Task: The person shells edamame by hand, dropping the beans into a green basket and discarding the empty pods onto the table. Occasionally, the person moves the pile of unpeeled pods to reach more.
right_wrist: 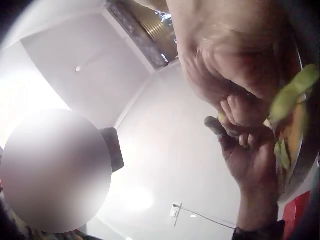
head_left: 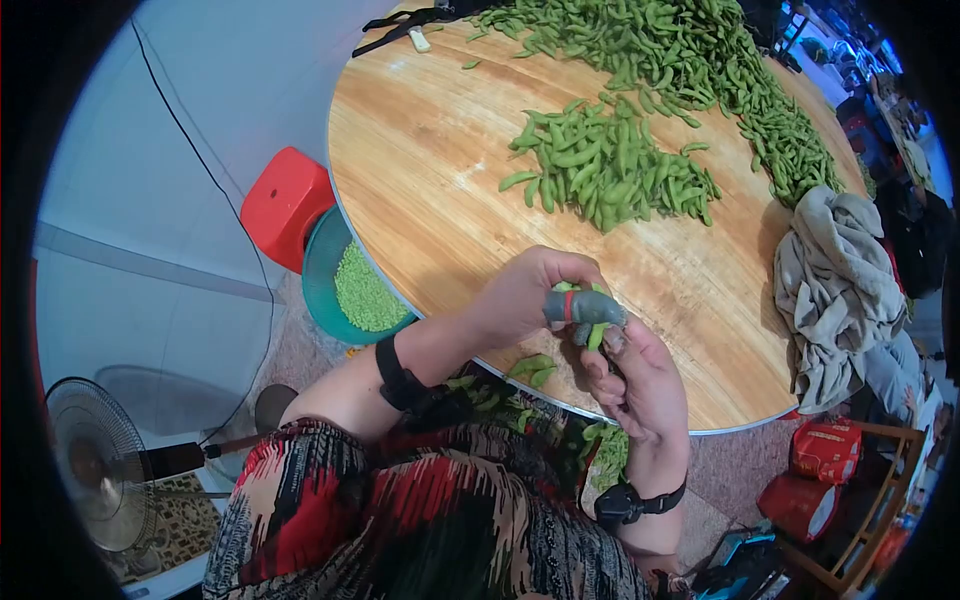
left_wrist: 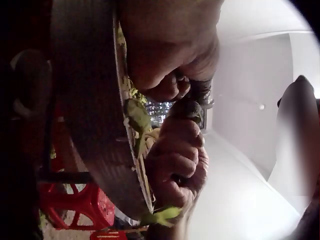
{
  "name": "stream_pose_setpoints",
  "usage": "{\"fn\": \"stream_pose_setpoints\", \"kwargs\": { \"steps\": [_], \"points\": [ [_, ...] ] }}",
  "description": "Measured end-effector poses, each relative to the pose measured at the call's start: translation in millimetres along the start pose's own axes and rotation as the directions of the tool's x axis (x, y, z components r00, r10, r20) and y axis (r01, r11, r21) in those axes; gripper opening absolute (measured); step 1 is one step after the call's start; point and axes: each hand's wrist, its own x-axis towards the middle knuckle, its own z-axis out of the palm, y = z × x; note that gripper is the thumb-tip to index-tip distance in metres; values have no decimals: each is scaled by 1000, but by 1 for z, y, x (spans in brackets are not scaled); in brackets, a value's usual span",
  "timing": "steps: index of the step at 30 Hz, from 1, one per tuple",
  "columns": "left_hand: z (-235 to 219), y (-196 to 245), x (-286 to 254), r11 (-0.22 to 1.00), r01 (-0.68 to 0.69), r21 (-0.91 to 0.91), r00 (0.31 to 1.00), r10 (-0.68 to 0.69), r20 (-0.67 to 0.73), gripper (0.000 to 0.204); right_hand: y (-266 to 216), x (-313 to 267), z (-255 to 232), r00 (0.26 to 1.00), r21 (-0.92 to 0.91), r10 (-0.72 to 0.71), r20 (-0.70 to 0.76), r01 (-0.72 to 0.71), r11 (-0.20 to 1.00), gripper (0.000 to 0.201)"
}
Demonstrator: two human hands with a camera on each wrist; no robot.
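Note:
Above the near edge of the round wooden table (head_left: 420, 150), both hands meet around green pods (head_left: 597, 337). My left hand (head_left: 525, 295) pinches them with curled fingers; its thumb wears a grey cover with a red band. The right hand (head_left: 650, 380) grips the pods from the other side, fingers bent, a grey cover on its thumb tip. In the left wrist view the left hand (left_wrist: 170, 45) is at the top, with the right hand (left_wrist: 175, 160) below. The right wrist view has the right hand (right_wrist: 230, 60) above the left hand (right_wrist: 255, 160); fingers partly hide the held pods.
A smaller pod pile (head_left: 610, 165) lies beyond the hands, a larger heap (head_left: 660, 40) behind it. Loose pods (head_left: 533, 368) lie at the near edge. Left of the table, a green basin (head_left: 322, 270) holds shelled beans beside a red stool (head_left: 285, 205). A grey cloth (head_left: 835, 280) hangs at right.

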Motion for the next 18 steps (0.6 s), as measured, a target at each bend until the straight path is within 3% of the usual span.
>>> {"fn": "stream_pose_setpoints", "kwargs": {
  "steps": [2, 6, 8, 9, 10, 11, 12, 16, 18],
  "points": [
    [-5, -9, 1, 930, 87, -356, 990, -42, 133, 13, -1, 0, 5, 996, 79, 15, 84, -21, 997, 18],
    [0, -2, -1, 849, 133, -512, 987, -69, 142, 15, 3, 5, 15, 997, 94, -68, 28, 65, 993, 17],
    [8, 17, -5, 918, 122, -377, 989, -143, -30, 16, 12, 10, 15, 956, -308, -253, -150, 198, 931, 14],
    [9, 15, -4, 919, 119, -376, 991, -135, -16, 16, 16, 13, 17, 951, -313, -266, -158, 207, 927, 14],
    [8, 9, -2, 986, 57, -156, 993, -72, -91, 16, 20, 15, 19, 856, -694, -498, -138, 275, 665, 12],
    [5, 5, -1, 997, 3, 75, 989, 8, -148, 16, 21, 16, 23, 734, -936, -678, -22, 223, 271, 10],
    [2, 3, 1, 994, -7, 108, 993, 19, -116, 20, 17, 15, 28, 755, -944, -647, -107, 127, 304, 8],
    [-6, -3, 3, 966, -95, 241, 987, 122, -100, 24, 13, 19, 22, 774, -897, -598, -208, 94, 433, 10],
    [-13, -4, 3, 1000, -15, -12, 999, 14, -48, 25, 8, 19, 20, 876, -694, -406, -261, 123, 709, 12]
  ]
}}
